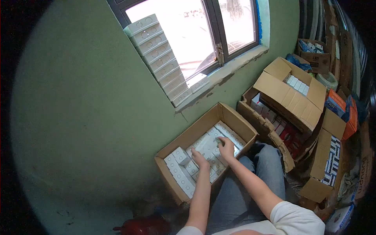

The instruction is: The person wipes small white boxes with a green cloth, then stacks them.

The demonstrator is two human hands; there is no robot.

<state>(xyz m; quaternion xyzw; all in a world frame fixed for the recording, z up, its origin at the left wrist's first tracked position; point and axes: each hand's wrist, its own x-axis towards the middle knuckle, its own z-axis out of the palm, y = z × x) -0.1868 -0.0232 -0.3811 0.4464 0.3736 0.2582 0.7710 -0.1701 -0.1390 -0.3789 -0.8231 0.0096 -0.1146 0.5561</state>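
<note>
An open cardboard box (172, 189) stands against the green wall, holding rows of white boxes (179, 174) with round marks on them. Both hands are inside it. My left hand (199, 158) is at the near side of a pale flat piece (206, 145) in the middle, its fingers partly hidden. My right hand (226, 149) is at the piece's other side, with thumb and fingers curved around its edge. The piece lies between the two hands, over the white boxes. One white box (181, 156) sits slightly raised and tilted left of my left hand.
White boxes are stacked (158, 55) on the window sill (239, 62). To the right stand open cartons (290, 102) with small boxes inside, another carton (317, 188), and orange packages (349, 117). A red object (145, 226) lies on the floor at the bottom.
</note>
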